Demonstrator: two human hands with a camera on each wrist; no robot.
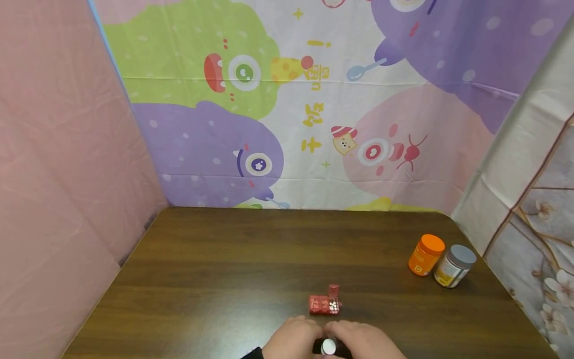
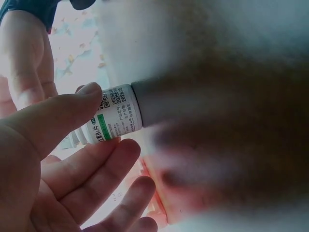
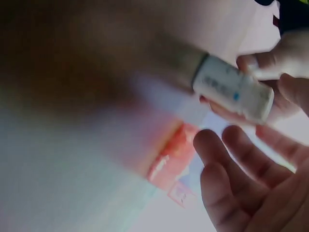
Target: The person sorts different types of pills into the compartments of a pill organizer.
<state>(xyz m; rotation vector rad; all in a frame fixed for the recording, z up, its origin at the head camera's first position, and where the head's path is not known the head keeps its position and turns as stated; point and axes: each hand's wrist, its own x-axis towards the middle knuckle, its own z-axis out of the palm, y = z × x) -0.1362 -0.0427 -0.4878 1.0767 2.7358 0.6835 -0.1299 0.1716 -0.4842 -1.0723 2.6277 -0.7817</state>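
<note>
A small white pill bottle (image 2: 116, 113) with a printed label and green band stands on the table, its white cap (image 1: 329, 346) toward me. My left hand (image 1: 293, 339) grips the bottle between thumb and fingers. Close beside the cap is my right hand (image 3: 251, 188), its fingers apart and loosely bent, with the thumb near the cap end. Just beyond both hands lies a red translucent pill box (image 1: 324, 304); its right compartment has the lid up and white tablets inside. The pill box looks blurred in the right wrist view.
Toward the right edge of the brown wooden table (image 1: 224, 259) stand an orange jar (image 1: 426, 255) and a grey-lidded jar (image 1: 455, 267), side by side. A cartoon-printed curtain (image 1: 296, 184) hangs behind the table, with a pink cloth (image 1: 54, 174) along the left.
</note>
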